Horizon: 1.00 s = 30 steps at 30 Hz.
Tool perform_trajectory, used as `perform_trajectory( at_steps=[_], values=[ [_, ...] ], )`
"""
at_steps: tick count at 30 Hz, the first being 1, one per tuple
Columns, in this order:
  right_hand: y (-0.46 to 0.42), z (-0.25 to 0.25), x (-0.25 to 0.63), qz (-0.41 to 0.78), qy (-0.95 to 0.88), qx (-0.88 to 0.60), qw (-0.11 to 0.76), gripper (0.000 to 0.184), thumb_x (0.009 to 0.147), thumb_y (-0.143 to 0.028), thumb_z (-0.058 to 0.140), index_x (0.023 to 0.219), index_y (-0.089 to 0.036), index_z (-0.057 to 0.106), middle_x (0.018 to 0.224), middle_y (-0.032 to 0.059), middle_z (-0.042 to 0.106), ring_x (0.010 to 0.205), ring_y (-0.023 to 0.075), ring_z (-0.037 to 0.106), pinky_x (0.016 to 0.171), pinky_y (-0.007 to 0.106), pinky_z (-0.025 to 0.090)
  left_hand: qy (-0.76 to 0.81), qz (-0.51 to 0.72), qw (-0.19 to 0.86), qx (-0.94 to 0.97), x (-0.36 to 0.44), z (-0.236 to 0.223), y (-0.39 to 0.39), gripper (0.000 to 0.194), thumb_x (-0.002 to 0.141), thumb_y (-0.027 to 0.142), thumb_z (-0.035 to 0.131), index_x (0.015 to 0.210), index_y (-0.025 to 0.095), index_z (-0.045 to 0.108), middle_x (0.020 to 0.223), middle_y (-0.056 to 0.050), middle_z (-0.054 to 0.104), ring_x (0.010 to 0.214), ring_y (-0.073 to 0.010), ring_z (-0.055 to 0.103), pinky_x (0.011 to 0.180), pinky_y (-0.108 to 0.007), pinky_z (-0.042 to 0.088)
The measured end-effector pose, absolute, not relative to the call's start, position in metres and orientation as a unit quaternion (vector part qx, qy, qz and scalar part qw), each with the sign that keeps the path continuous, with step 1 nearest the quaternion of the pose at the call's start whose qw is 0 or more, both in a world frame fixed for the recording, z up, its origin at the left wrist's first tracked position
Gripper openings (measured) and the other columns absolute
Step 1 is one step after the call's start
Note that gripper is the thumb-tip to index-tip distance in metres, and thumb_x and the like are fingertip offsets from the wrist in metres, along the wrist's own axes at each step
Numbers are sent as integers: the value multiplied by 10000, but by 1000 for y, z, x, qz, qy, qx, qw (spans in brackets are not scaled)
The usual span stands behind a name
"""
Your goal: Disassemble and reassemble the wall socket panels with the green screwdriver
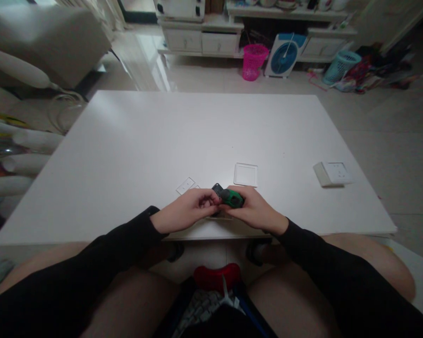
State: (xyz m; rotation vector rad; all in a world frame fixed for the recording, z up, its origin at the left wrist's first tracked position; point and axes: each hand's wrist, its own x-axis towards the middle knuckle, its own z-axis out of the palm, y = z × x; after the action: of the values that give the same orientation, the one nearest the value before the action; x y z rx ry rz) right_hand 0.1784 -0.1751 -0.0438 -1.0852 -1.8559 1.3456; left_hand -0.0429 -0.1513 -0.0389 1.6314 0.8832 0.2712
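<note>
Near the front edge of the white table, my right hand is wrapped round a green and black screwdriver. My left hand is closed, its fingertips at the screwdriver's dark front end; what they pinch is hidden. Between and beneath the hands shows a small black part, mostly covered. A white panel with small slots lies just beyond my left hand. Past my right hand rests a thin square white frame.
A white wall socket on a box stands at the table's right side. White rolls are off to the left. On the floor beyond are a pink basket, a blue fan and a light blue basket.
</note>
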Motion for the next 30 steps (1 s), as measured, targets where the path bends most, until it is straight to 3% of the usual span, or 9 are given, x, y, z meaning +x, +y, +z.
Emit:
perform_trajectory(
  at_steps=[6, 9, 12, 18, 23, 30],
  values=[
    [-173, -39, 182, 504, -705, -423, 265, 53, 792, -143, 664, 817, -190, 668, 721, -54, 598, 671, 116, 489, 646, 255, 361, 368, 110, 604, 699, -47, -35, -149, 233, 905, 374, 672, 1017, 172, 644, 774, 16, 614, 666, -125, 520, 627, -257, 421],
    [-170, -36, 187, 463, -732, -445, 228, 46, 789, -160, 677, 771, -188, 645, 665, -60, 552, 634, 114, 472, 618, 252, 334, 420, 128, 466, 768, -63, -31, -133, 239, 913, 380, 664, 1050, 186, 636, 840, -2, 642, 668, -128, 530, 645, -265, 429],
    [-168, -36, 191, 425, -765, -455, 167, 74, 780, -115, 679, 799, -187, 672, 691, -42, 610, 646, 124, 518, 634, 256, 332, 473, 133, 310, 814, -87, -35, -111, 239, 899, 344, 661, 1074, 190, 608, 991, -39, 653, 727, -147, 577, 704, -293, 465],
    [-173, -50, 188, 371, -807, -443, 123, 104, 847, -165, 722, 930, -228, 728, 862, 29, 740, 775, 191, 637, 700, 288, 370, 536, -17, 214, 817, -109, -63, -95, 508, 900, 411, 709, 1285, 137, 522, 1232, -150, 623, 967, -253, 663, 875, -371, 517],
    [-175, -55, 189, 339, -822, -443, 116, 121, 854, -175, 721, 953, -243, 706, 906, 39, 732, 807, 209, 624, 699, 295, 357, 515, -102, 165, 835, -91, -74, -110, 614, 850, 494, 776, 1274, 128, 526, 1251, -198, 578, 1134, -360, 607, 925, -426, 517],
    [-168, -48, 195, 231, -803, -534, 127, 91, 849, -194, 634, 804, -220, 559, 785, 25, 611, 727, 191, 507, 638, 293, 264, 511, -104, 156, 839, -84, -82, -111, 633, 813, 445, 815, 1275, 152, 496, 1236, -181, 588, 1124, -330, 612, 911, -388, 511]
  ],
)
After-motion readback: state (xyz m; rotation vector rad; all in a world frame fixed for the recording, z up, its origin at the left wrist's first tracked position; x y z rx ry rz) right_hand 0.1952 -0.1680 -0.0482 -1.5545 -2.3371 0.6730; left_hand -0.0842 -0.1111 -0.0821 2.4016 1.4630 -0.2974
